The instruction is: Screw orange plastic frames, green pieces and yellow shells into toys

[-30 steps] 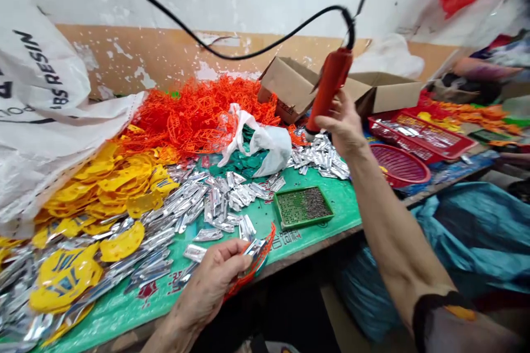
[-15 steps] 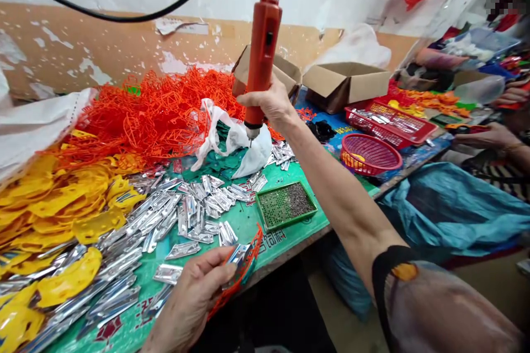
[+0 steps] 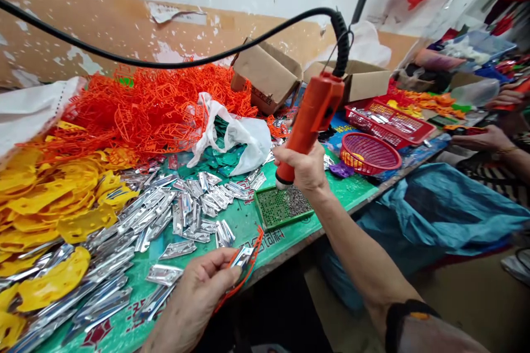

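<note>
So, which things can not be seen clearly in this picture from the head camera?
- Tip of the orange screwdriver: hidden behind the right hand, over the green tray.
- Contents of the tray: too small to tell.
- Silver piece and orange frame in the left hand: partly covered by the fingers.
- Black cable: cut off by the left edge.
- Inside of the cardboard boxes: turned away.

silver pieces [image 3: 194,207] crowding left, bare green mat [image 3: 350,190] right of screw tray [image 3: 282,207]
</note>
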The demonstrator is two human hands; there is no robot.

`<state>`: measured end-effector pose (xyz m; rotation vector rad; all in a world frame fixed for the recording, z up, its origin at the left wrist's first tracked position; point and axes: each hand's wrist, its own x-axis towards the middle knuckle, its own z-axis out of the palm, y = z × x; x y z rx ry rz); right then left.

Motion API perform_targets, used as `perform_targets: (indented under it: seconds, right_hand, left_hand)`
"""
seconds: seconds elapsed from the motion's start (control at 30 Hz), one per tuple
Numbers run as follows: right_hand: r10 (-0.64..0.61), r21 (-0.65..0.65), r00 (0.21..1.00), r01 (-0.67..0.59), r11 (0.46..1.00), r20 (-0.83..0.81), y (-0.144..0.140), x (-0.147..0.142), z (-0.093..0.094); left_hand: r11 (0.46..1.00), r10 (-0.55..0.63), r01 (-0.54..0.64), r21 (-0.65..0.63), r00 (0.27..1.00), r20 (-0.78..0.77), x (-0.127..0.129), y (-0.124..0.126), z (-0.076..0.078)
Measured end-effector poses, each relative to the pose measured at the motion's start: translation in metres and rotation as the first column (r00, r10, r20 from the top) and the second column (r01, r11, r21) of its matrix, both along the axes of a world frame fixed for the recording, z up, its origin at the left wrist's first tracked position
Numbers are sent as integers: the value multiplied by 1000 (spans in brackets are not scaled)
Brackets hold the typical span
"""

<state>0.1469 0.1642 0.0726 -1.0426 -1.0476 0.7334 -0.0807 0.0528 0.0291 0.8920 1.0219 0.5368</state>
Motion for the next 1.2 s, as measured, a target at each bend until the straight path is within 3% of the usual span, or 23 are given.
perform_targets:
  seconds: [0.43,1.0,1.2]
  right_hand:
    - [-64,0,998,65,998,14,1,1,-21]
    - [-55,23,998,54,998,14,-2,0,-24]
    - [-61,5,998,61,998,-7,-1,0,-24]
  left_hand:
    - [992,77,-71,-106,996,55,13,6,4]
    - [994,78,-77,-83,997,7,14,7,0]
    - [998,46,-47,-45,999,-17,14,8,5]
